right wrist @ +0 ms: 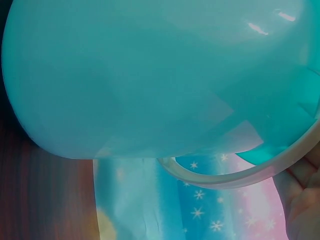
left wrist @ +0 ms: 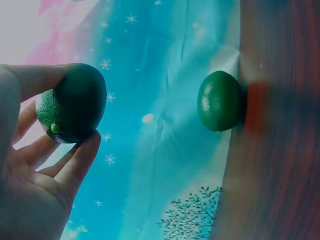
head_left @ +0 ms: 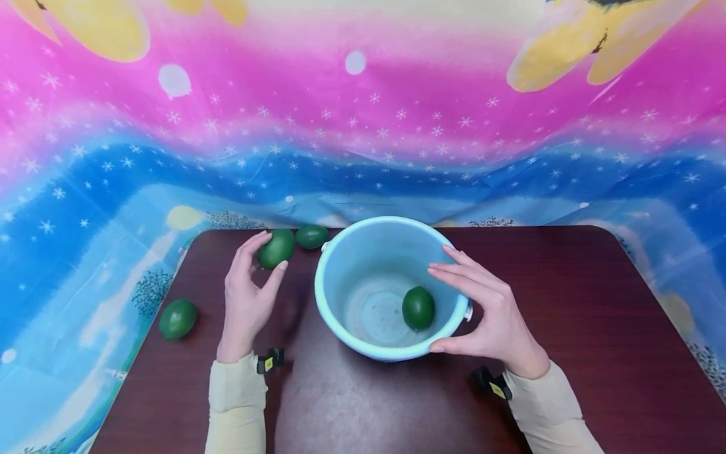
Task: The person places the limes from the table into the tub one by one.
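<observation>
My left hand point(head_left: 246, 299) holds a green lime point(head_left: 276, 248) between thumb and fingers, left of the light blue bucket point(head_left: 322, 296). In the left wrist view, the held lime point(left wrist: 82, 102) shows bumpy skin and a pale stem end. My right hand point(head_left: 489, 309) grips the bucket's right side, its thumb at the near rim and its fingers reaching over the opening. One lime point(head_left: 418, 308) lies inside on the bucket's floor. Behind the left hand, another lime point(head_left: 311, 236) sits close to the bucket's far left side.
A further lime point(head_left: 178, 319) lies near the left edge of the dark brown table point(head_left: 363, 410). The bucket's pale handle point(right wrist: 225, 181) curves below its body in the right wrist view. A colourful printed cloth point(head_left: 386, 145) hangs behind the table.
</observation>
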{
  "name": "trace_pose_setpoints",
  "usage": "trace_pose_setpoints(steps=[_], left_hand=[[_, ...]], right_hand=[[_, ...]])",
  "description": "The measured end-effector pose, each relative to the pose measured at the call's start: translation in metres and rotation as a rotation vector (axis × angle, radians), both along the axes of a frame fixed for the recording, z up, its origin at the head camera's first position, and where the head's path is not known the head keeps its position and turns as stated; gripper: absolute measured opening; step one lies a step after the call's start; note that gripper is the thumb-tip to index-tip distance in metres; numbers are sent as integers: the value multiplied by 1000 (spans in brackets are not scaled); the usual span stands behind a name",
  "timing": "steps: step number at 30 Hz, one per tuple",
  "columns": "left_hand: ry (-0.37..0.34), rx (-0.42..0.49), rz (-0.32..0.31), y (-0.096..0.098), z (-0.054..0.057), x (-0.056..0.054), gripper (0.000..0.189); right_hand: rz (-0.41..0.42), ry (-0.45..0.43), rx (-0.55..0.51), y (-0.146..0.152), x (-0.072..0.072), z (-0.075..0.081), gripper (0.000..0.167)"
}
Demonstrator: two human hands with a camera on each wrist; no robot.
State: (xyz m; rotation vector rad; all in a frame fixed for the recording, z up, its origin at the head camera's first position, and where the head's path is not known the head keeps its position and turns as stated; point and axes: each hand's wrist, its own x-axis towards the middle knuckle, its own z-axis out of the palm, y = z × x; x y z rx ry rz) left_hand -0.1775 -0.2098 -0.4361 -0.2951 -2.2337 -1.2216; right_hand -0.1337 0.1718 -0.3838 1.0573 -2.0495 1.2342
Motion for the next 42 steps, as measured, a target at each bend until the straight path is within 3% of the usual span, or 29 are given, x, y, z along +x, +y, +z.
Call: trace_pose_setpoints(steps=[4,13,42], left_hand=[[16,5,14,5,9,4,60],[36,12,1,21,39,20,53],[112,5,-52,37,63,37,55]], right_hand=[[3,0,-2,-1,-1,-2,84],[12,-15,-10,-3,-3,-4,84],[-1,0,3,-1,-1,-1,84]])
